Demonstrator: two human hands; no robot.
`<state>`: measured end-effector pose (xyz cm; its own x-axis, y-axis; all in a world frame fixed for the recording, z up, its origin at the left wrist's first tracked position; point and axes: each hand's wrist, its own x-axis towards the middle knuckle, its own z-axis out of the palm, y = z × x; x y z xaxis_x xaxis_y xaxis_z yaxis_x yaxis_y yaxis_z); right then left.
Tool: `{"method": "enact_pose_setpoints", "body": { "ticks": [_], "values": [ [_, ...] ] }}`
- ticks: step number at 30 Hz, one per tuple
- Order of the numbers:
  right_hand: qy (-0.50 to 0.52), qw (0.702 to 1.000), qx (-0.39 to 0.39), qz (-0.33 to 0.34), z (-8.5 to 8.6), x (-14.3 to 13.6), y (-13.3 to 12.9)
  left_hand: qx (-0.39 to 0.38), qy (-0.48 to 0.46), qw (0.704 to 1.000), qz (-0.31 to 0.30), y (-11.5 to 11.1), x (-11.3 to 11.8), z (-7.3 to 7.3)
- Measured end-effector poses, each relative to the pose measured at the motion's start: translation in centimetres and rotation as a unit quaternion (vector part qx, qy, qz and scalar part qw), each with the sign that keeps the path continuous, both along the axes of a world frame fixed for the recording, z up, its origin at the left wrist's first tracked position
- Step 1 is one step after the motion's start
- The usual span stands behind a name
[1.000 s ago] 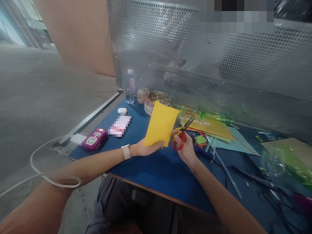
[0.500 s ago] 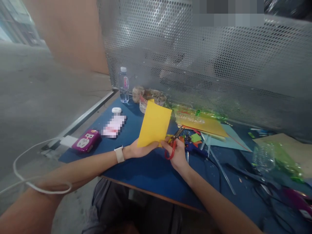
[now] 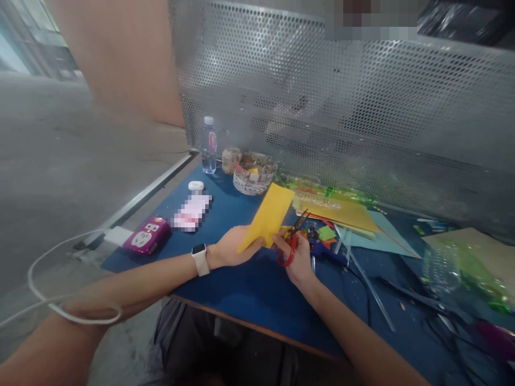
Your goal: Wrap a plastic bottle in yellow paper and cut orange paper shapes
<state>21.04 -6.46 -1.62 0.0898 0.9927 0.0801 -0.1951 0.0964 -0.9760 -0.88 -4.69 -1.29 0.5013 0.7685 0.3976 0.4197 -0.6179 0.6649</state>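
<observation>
A sheet of yellow paper (image 3: 270, 214) is pinched by my left hand (image 3: 237, 245), thumb on its near face, tilted above the blue table (image 3: 249, 300). My right hand (image 3: 301, 260) is closed around red-handled scissors (image 3: 288, 252), whose dark blades point up and away, to the right of the paper. The right fingertips are close to the paper's lower right edge; whether they touch it I cannot tell. A small yellow piece shows by the scissors' pivot. Behind the paper stands a woven basket (image 3: 253, 179) with a bit of yellow in it.
A water bottle (image 3: 208, 147), white earbud case (image 3: 196, 185), phone (image 3: 192, 213) and purple power socket (image 3: 147, 236) are on the left. Coloured paper sheets (image 3: 358, 217), a blue glue gun (image 3: 328, 253), clear sticks (image 3: 372, 292) and black cables lie right. Perforated metal panel (image 3: 257, 69) rises behind.
The yellow paper has turned and now shows a narrower face, leaning to the right. More of the basket is visible. The scissors stay in my right hand.
</observation>
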Motion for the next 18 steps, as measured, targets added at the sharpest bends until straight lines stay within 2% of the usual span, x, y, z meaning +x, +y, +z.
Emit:
{"method": "enact_pose_setpoints", "body": {
  "ticks": [2, 4, 7, 11, 18],
  "values": [
    [0.005, 1.000, 0.001, -0.006, 0.0, 0.1, 0.2, 0.032, 0.030, 0.999, -0.019, 0.2, -0.2, 0.1],
    [0.004, 1.000, 0.002, -0.005, 0.1, 0.3, 0.3, 0.035, 0.015, 0.999, -0.039, 0.2, -0.2, 0.3],
    [0.004, 1.000, 0.003, 0.000, 0.3, 0.4, 0.2, -0.016, -0.034, 0.998, -0.051, -0.1, -0.2, 0.7],
    [0.003, 1.000, -0.005, -0.005, 0.7, 0.4, 0.1, -0.111, -0.076, 0.991, -0.019, -0.5, 0.1, 1.5],
    [0.015, 0.999, -0.020, -0.023, 1.4, 0.5, 0.2, -0.174, -0.100, 0.980, 0.001, -0.6, 0.4, 1.7]
  ]
}}
